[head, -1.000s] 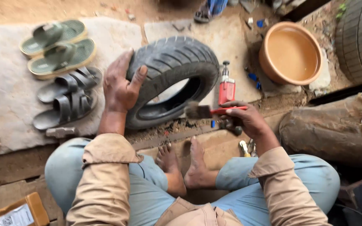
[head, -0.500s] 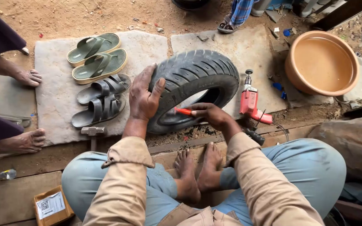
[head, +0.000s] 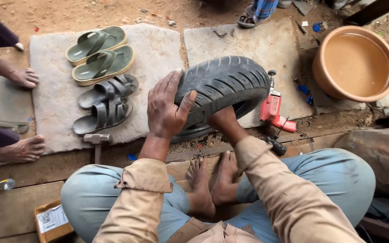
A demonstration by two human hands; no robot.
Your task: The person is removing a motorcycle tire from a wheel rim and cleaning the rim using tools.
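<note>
Tyre (head: 223, 85): black rubber, ribbed tread, standing upright on a rough stone slab (head: 158, 49). Left hand (head: 167, 108) spread over the tread, gripping it. Right hand (head: 219, 119) reaches inside the tyre's hollow; its grip cannot be told. Red plastic tool (head: 273, 110) just beside; round clay basin (head: 354, 63) nearby.

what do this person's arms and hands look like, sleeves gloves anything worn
Both hands are bare: no gloves, rings or watch show on the left hand; the right hand is mostly hidden inside the tyre. Both arms wear long tan sleeves of work-shirt cloth, creased and dusty, with loose unbuttoned cuffs ending short of the wrists.
</note>
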